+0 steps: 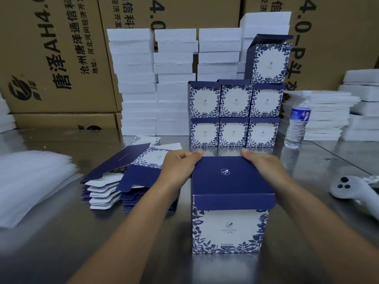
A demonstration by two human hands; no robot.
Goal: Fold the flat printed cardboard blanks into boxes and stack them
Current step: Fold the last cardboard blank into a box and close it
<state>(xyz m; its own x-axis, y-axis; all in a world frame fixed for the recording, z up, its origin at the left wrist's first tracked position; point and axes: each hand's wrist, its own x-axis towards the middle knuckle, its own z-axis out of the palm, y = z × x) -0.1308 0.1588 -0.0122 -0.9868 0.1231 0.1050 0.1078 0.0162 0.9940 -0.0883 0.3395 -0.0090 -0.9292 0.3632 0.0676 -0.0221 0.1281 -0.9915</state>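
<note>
Box [229, 228] upright on table [61, 242], lid flap folded down. Left hand [180, 162] and right hand [264, 162] each grip a far top corner, fingers curled over the back edge. Stack [235, 113] of folded boxes just behind the box; blanks [131, 177] left of it.

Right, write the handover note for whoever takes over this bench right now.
Hands: left hand and right hand each grip a far top corner of the box, upright on the table, lid down, front flap outside.
Done: stack of seven boxes behind it, three, three, one; the top one's lid is up.
Left: put this box on the stack, then fold the flat blanks piled to the left.
</note>
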